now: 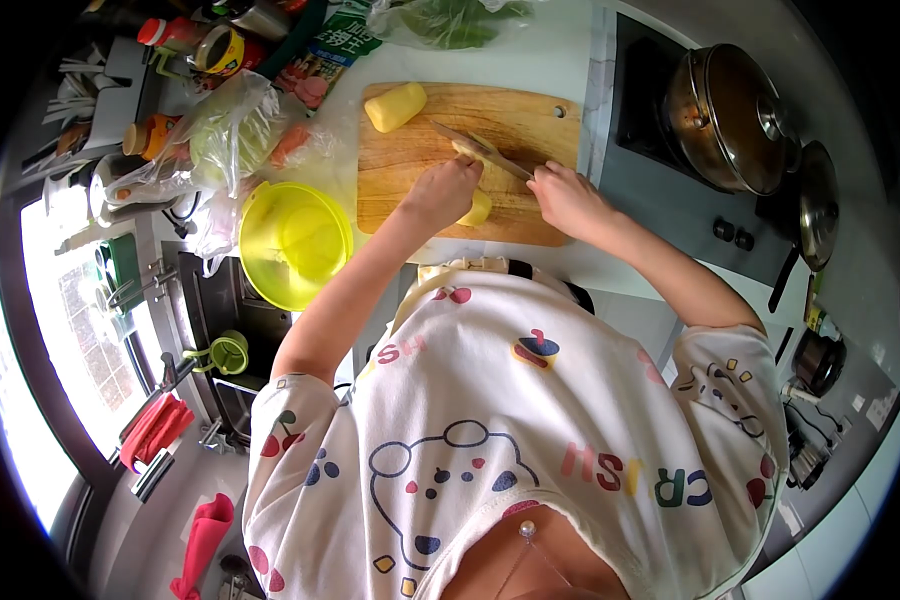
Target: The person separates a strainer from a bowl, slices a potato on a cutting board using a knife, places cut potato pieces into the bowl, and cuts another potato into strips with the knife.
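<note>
Potato (pixel 465 150), peeled by the look of it, sits on the board (pixel 530 112) under the curled fingertips of the left hand (pixel 442 192), right by the knife (pixel 508 164). From where I stand that hand is bunched nearly closed, pinching the pale flesh; the right hand (pixel 570 198) is folded round the knife's handle. A chunk (pixel 476 209) lies between the hands, nearer the body, and a bigger piece (pixel 396 107) at the board's far left corner. I'd judge the flesh light, firm and crisp, probably damp and slick, so it wants holding by the sides, fingertips drawn back from the blade; thin bits could snap. The bigger piece is smooth and blunt-ended, and might roll. The board is flat wood, streaked with grain, a round hole near one corner. Left of it stands a tub (pixel 260 225), glossy yellow-green plastic; beyond, a crinkled clear bag (pixel 232 130); off right, a shiny metal pot (pixel 730 130)
</note>
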A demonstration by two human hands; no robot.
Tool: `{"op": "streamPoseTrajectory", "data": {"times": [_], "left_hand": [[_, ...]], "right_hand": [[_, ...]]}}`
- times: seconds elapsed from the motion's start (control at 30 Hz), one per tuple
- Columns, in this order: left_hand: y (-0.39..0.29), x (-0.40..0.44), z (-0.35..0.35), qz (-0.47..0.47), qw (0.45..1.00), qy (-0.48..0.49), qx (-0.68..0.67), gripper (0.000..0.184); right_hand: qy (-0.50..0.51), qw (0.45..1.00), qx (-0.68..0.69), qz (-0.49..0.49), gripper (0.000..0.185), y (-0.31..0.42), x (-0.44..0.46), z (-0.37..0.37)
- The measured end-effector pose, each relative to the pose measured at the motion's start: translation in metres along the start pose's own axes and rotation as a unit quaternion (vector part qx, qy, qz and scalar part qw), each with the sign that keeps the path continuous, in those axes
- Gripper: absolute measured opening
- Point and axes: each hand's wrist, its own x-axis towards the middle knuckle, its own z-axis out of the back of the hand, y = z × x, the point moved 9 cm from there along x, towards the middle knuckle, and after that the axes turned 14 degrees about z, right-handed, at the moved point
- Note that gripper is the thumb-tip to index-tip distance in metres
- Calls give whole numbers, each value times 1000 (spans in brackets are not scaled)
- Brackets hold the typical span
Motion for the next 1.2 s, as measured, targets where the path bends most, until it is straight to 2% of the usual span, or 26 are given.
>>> {"op": "streamPoseTrajectory", "data": {"times": [0.23, 0.43, 1.2], "left_hand": [[-1, 0, 1, 4, 1000, 20, 5, 41], [1, -4, 3, 9, 1000, -1, -24, 42], [1, -2, 0, 11, 1000, 2, 6, 42]], "right_hand": [[-51, 998, 16, -12, 26, -5, -3, -4], [-73, 997, 39, 1, 28, -11, -5, 2], [-41, 999, 4, 19, 26, 4, -11, 9]]}}
